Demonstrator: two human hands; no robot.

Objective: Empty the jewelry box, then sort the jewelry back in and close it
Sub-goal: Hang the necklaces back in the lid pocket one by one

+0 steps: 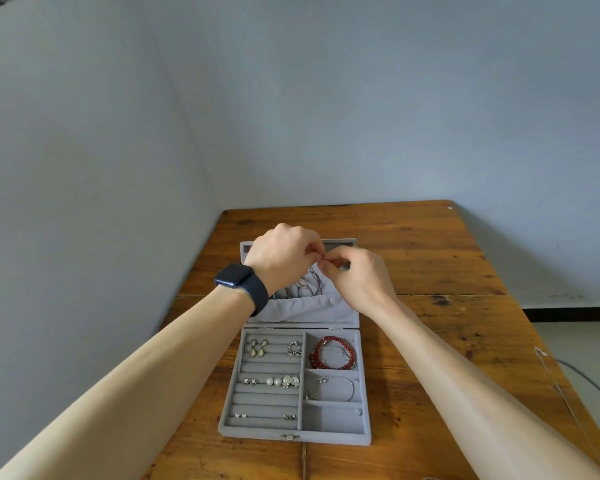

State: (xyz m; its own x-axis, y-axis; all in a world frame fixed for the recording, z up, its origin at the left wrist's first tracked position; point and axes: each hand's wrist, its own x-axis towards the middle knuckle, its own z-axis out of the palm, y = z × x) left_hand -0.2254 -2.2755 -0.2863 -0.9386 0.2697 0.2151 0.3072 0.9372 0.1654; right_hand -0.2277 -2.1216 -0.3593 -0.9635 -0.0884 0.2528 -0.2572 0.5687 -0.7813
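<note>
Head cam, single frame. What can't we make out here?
- Head view: what the left hand and right hand pinch. Their own curled fingers hide each grip.
- Lid of the jewelry box: the upper part is mostly behind both hands.
- Lid pocket: fabric covers any contents.
- Necklaces: tangled, count unclear.
- Small item in the near right compartment: too small to identify.
- Table: near edge cut off by the bottom of the frame.

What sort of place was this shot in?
Probably a plain room in a home: a worn wooden table set in a corner of bare painted walls, a dark baseboard above pale floor, and a jewelry box open on the table.
</note>
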